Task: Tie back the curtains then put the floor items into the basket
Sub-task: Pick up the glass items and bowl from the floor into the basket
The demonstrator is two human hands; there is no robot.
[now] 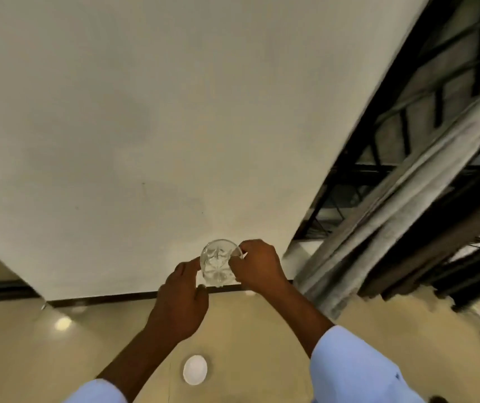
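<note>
Pale-blue sleeves [358,370] fill the bottom edge; between them a white disc [195,369] lies on the floor. At centre, left hand [181,303] and right hand [257,266] grasp a cut-glass tumbler [219,263]. Curtains [401,205] hang right. Collecting step, likely; the basket, unseen, must be found next.

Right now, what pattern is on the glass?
Clear glass with a cut star pattern, head view.

Dim, warm light; floor [247,330] glare, blurred right edge, wide-angle distortion.

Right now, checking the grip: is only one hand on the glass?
No, both the left hand and right hand hold the clear glass.
</note>
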